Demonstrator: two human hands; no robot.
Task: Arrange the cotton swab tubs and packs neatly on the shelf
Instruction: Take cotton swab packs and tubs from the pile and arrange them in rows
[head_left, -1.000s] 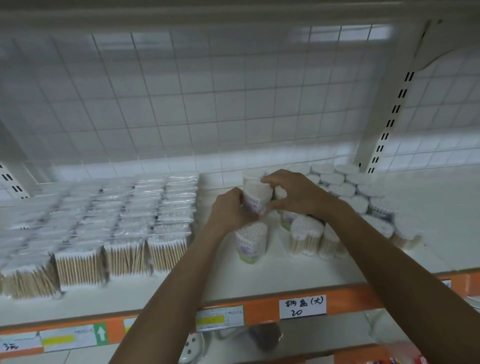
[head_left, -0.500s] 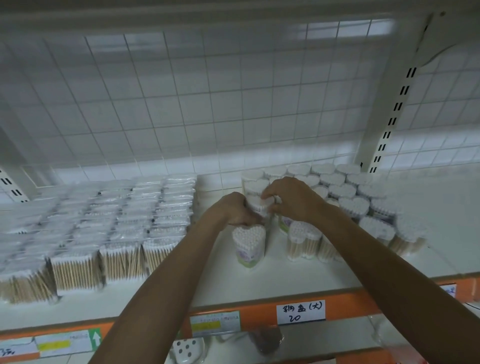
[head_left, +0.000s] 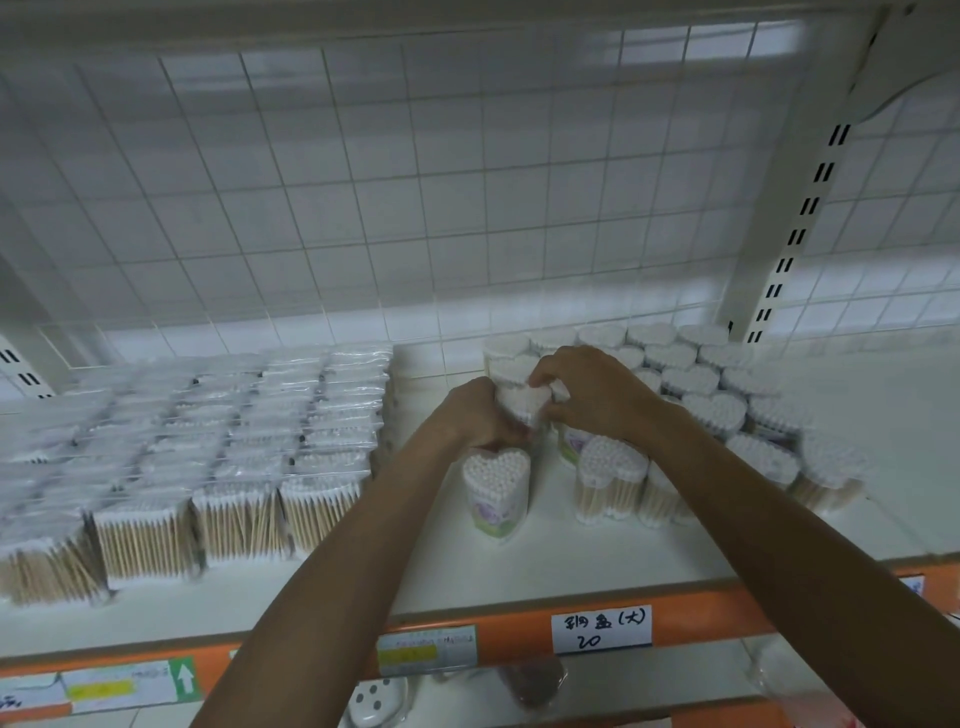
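Pinching one heart-shaped tub (head_left: 522, 402) from both sides, the left hand (head_left: 480, 415) and right hand (head_left: 597, 395) each have a grip curled round it. It sits lower than a second ago, just behind the front tub (head_left: 498, 488) on the shelf (head_left: 571, 561). Packs (head_left: 234, 467) lie to the left. A handwritten label (head_left: 601, 629) reads "20".

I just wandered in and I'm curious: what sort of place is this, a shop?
Probably a shop or its stockroom. Rows of identical heart-shaped swab tubs and bagged swab packs stand on a white shelf, its orange front rail carries a handwritten label, and a slotted upright stands at the back.
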